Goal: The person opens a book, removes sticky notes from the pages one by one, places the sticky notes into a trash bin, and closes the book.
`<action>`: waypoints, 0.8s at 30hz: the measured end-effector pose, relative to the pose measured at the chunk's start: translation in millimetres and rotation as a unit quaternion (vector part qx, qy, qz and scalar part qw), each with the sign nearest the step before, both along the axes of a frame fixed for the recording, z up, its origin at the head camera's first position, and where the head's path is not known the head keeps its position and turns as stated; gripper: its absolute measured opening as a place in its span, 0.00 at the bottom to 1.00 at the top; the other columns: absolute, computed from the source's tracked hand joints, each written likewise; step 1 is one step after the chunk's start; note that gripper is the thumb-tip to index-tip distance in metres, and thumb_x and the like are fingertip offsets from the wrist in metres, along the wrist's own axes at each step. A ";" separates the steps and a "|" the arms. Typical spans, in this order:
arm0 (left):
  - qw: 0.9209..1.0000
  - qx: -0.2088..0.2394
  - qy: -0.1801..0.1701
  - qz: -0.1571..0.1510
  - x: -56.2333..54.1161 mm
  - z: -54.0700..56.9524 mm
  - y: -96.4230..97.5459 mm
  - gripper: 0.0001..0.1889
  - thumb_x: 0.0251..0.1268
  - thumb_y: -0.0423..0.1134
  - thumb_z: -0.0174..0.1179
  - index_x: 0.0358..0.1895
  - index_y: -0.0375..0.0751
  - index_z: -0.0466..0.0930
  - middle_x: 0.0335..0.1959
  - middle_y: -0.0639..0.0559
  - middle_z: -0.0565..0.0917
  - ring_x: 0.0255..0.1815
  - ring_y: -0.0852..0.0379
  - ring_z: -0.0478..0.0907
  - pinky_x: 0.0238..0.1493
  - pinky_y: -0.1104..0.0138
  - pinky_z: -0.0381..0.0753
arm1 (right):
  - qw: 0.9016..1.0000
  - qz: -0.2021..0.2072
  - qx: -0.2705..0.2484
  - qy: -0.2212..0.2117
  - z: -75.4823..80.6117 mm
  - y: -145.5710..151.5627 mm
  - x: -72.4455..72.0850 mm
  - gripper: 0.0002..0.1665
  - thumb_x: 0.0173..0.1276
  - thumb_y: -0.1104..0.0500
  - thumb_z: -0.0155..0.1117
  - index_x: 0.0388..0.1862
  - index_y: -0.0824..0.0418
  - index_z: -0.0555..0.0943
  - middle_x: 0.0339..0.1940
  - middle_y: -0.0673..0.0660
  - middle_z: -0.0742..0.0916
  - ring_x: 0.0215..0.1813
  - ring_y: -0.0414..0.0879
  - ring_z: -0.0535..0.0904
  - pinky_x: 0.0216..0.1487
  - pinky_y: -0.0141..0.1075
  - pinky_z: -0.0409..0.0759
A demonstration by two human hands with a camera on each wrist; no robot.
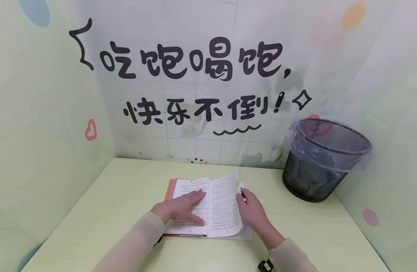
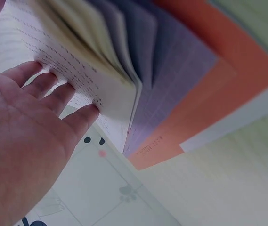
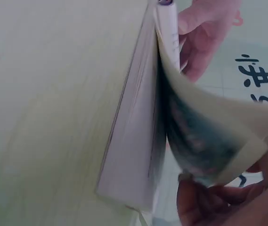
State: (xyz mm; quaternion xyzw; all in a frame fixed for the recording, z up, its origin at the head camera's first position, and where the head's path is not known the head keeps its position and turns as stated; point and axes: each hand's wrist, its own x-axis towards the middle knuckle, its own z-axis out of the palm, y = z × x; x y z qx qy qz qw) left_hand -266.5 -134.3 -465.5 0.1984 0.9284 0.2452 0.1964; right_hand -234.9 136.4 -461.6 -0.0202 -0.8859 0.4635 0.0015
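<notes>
A book (image 1: 225,207) lies spread on the table, with printed text on both facing pages. My left hand (image 1: 184,207) rests on its left page, fingers spread and fairly straight. In the left wrist view those fingertips touch the printed page, and an orange cover (image 2: 247,70) and purple leaves (image 2: 181,80) fan out behind it. My right hand (image 1: 252,211) pinches the outer edge of the right page, which is lifted and bowed. The right wrist view shows that raised leaf (image 3: 204,136), blurred, with a dark coloured picture on its underside, above the thick stack of pages (image 3: 131,141).
At the table's back right stands a black mesh waste bin (image 1: 313,177) with a translucent purple liner. The pale yellow table (image 1: 103,211) is bounded by printed curtains (image 1: 201,147) at the back and both sides. A ribbon (image 3: 142,218) hangs by the book's lower corner.
</notes>
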 end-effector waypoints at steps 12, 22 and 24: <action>1.000 -0.001 0.001 0.000 2.3 1.8 -0.4 0.58 0.59 0.62 0.81 0.90 0.53 0.58 0.93 0.54 0.55 0.94 0.44 0.51 0.91 0.43 0.56 | 0.971 0.007 0.238 0.039 -10.9 0.2 12.3 0.40 0.85 0.50 0.56 0.80 0.80 0.67 0.74 0.78 0.79 0.75 0.74 0.77 0.74 0.65 0.79; 1.000 0.000 0.005 0.002 1.1 0.6 -0.3 0.58 0.59 0.62 0.81 0.90 0.53 0.58 0.93 0.54 0.55 0.94 0.44 0.51 0.91 0.43 0.57 | 0.961 0.016 0.273 0.036 -7.7 -2.8 14.1 0.44 0.88 0.42 0.51 0.78 0.82 0.69 0.80 0.81 0.72 0.81 0.79 0.68 0.80 0.69 0.69; 1.000 0.000 0.005 0.002 1.2 0.0 -0.3 0.58 0.59 0.62 0.81 0.90 0.53 0.58 0.93 0.54 0.55 0.94 0.44 0.51 0.91 0.43 0.57 | 0.963 0.018 0.268 0.029 -7.9 -3.1 14.9 0.46 0.89 0.40 0.49 0.79 0.82 0.67 0.82 0.81 0.70 0.82 0.79 0.66 0.81 0.70 0.67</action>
